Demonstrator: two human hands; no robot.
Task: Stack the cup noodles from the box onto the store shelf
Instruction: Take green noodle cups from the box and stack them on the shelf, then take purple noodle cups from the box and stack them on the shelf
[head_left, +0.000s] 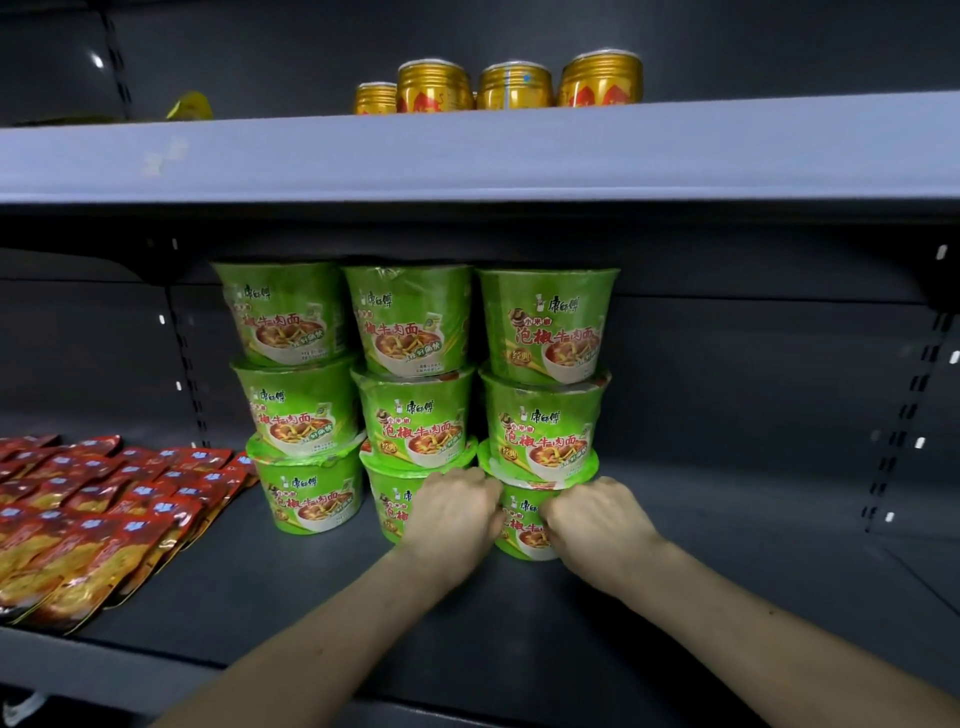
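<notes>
Two bare forearms reach onto the lower shelf (701, 597) — both hands on one cup.
The left hand (452, 512) and right hand (597, 519) curl their fingers round the sides of the bottom-right cup noodle (522, 527), which sits on the shelf under two more. Nine green cups (415, 421) stand in three stacks of three. Red packets (78, 519) lie to the left — gold cans (514, 85) above.
</notes>
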